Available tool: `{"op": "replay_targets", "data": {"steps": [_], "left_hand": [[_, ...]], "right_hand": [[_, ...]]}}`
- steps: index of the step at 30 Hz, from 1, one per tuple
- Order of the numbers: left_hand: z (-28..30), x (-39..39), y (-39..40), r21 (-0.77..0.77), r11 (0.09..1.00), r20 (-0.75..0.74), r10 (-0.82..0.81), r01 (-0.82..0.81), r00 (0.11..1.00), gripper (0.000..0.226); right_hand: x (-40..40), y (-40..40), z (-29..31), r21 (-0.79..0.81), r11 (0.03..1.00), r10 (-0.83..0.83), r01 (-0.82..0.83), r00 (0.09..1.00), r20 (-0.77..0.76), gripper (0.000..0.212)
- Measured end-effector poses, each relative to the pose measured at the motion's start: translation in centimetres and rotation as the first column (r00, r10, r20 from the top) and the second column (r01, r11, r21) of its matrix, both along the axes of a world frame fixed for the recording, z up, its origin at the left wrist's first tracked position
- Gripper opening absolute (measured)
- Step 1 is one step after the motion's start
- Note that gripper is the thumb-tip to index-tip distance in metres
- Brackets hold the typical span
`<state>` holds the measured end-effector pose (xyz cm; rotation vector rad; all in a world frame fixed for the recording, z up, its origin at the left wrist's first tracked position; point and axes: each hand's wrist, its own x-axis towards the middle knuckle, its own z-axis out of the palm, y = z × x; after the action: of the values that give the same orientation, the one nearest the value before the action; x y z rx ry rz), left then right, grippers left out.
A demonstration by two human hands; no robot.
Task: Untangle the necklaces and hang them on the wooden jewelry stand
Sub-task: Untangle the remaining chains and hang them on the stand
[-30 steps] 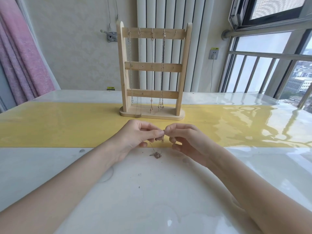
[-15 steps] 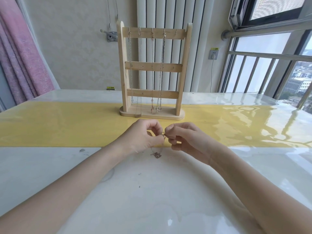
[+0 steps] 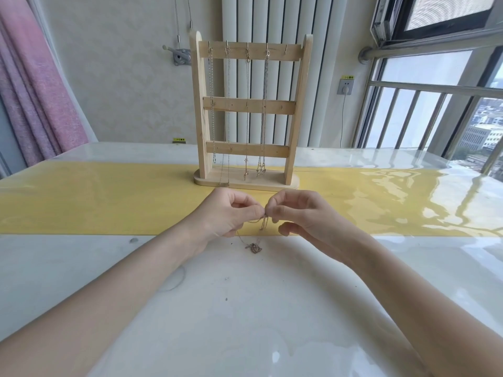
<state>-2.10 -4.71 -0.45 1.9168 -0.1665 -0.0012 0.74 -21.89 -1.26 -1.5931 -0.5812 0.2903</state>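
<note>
A thin necklace chain point(image 3: 263, 221) hangs between my two hands, its pendant end point(image 3: 254, 247) bunched on the white tabletop just below them. My left hand point(image 3: 228, 213) pinches the chain with thumb and forefinger, and my right hand point(image 3: 296, 213) pinches it right beside, fingertips almost touching. The wooden jewelry stand point(image 3: 249, 106) rises just beyond my hands on the yellow runner. Several necklaces point(image 3: 246, 115) hang from hooks on its top bar; the rightmost hook carries nothing.
The yellow runner point(image 3: 109, 200) crosses the glossy white table point(image 3: 245, 308) from side to side. A pink curtain point(image 3: 32, 85) hangs at the left, a radiator and wall stand behind, and window railings point(image 3: 424, 115) line the right.
Both hands have lifted slightly and drawn the chain up, so more of it hangs between the fingers. The pendant end still lies on the table.
</note>
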Motion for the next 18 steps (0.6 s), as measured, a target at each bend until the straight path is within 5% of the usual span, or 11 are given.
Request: {"op": "replay_targets", "data": {"steps": [14, 18], "left_hand": [[0.07, 0.09, 0.57, -0.067, 0.994, -0.158, -0.095, 0.086, 0.983, 0.004], [-0.13, 0.12, 0.01, -0.259, 0.961, -0.265, -0.165, 0.095, 0.950, 0.017]], "right_hand": [[0.08, 0.06, 0.14, 0.166, 0.986, 0.009, 0.020, 0.986, -0.169, 0.031], [-0.15, 0.21, 0.39, 0.174, 0.985, 0.053, -0.025, 0.987, -0.154, 0.033]]}}
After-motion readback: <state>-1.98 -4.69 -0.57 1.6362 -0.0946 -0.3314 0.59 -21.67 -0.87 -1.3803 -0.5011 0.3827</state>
